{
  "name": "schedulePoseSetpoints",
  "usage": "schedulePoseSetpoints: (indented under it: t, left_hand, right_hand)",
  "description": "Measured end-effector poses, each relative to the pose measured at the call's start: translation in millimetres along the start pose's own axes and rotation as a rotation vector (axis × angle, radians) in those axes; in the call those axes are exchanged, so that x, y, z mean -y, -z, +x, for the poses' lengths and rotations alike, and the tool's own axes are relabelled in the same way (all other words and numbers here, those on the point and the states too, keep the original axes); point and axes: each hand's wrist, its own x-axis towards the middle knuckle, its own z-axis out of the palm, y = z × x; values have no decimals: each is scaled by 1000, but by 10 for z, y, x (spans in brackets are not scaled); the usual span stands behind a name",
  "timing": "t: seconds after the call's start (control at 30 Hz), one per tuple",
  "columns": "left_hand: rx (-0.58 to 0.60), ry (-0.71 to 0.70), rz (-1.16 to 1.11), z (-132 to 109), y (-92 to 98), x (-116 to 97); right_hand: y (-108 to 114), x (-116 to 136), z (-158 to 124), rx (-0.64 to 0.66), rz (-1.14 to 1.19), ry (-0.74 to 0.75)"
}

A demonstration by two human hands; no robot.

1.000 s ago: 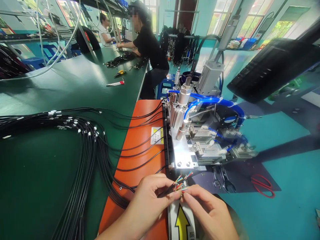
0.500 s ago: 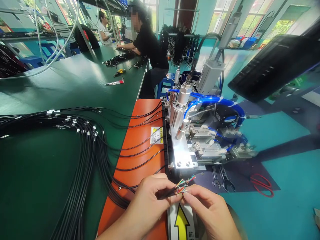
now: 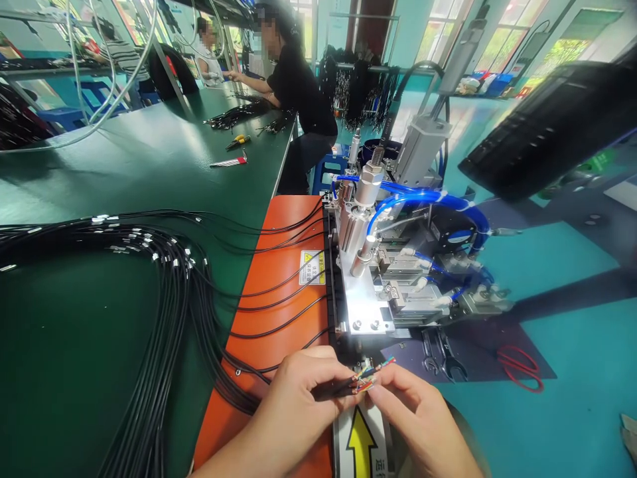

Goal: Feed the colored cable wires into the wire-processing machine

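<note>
My left hand (image 3: pixel 293 405) pinches the end of a black cable (image 3: pixel 334 388) just behind its stripped tip. From that tip fan out several thin coloured wires (image 3: pixel 372 373). My right hand (image 3: pixel 423 418) pinches those wires between thumb and fingertips. Both hands hover over the orange plate (image 3: pixel 279 292) and a white label with a yellow arrow (image 3: pixel 361 445), right in front of the metal pneumatic fixture (image 3: pixel 378 265) with blue air hoses (image 3: pixel 428 199).
A big bundle of black cables (image 3: pixel 164 312) loops across the green bench (image 3: pixel 124 172) and over the orange plate. Wrenches (image 3: pixel 442 355) and red-handled scissors (image 3: pixel 520 368) lie right of the fixture. A dark monitor (image 3: pixel 552 126) hangs upper right. Other people work at the far end.
My hands have stayed in place while the fingers reworked the wire ends; the coloured wires now lie flatter and point more to the right.
</note>
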Motion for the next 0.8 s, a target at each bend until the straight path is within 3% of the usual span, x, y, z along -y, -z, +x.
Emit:
schedulePoseSetpoints:
  t: [0.2, 0.27, 0.47, 0.73, 0.8]
  left_hand:
    - [20, -19, 49, -25, -28, -14]
    - [12, 7, 70, -31, -31, -30]
    - [28, 44, 44, -47, -17, -65]
    - [85, 32, 58, -7, 23, -100]
    - [92, 10, 82, -11, 21, -93]
  right_hand:
    - [38, 23, -21, 29, -127, 4]
    - [26, -9, -56, -16, -253, 82]
    - [-64, -148, -116, -178, -491, 520]
    - [-28, -142, -62, -140, -588, 640]
    - [7, -122, -57, -80, -623, 667]
